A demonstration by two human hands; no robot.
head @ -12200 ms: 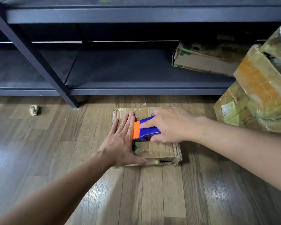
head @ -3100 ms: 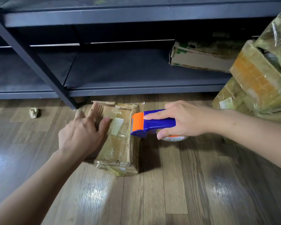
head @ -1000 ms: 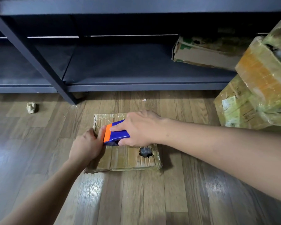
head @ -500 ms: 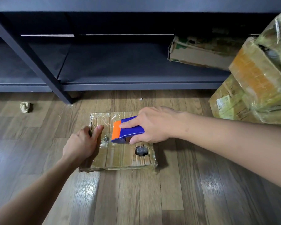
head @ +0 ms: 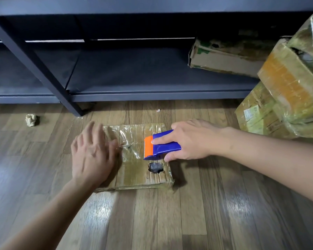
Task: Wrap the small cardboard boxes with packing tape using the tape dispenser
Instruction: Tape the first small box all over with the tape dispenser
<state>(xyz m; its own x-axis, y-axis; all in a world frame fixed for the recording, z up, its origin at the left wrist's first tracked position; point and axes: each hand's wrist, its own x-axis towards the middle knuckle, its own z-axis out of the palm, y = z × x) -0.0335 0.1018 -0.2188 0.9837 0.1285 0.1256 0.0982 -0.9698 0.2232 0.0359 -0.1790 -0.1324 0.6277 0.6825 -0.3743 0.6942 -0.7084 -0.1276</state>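
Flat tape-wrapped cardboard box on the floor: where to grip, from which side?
Probably its near edge, from the near side, thumb on top: the flat tape-wrapped cardboard box lies low, and the left hand and blue-and-orange tape dispenser occupy its ends.

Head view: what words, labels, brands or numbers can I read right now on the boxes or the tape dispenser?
Nothing is legible.
Pale label on the tape-wrapped cardboard box at right: print too small and blurred.
Green marks on the worn cardboard box on the dark shelf: blurred, unreadable.
Blue and orange tape dispenser: no lettering shows.
Flat taped cardboard box: no print shows.
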